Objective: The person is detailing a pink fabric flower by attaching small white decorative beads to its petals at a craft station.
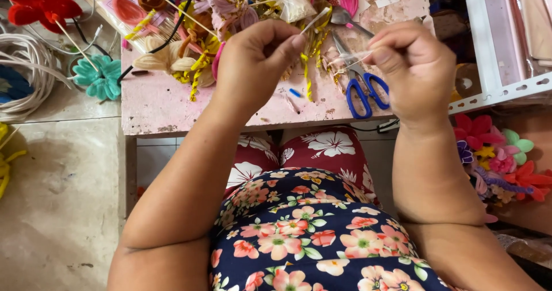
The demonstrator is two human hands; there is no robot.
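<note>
Nearest, both hands are raised above the pink desk [161,104]. The left hand [256,58] pinches a thin white stick [315,20] that slants up and right. The right hand [414,66] pinches a clear strip [348,58] running left toward the stick, not visibly touching it. Beyond lie blue-handled scissors [362,87] and yellow pipe cleaners [307,75].
</note>
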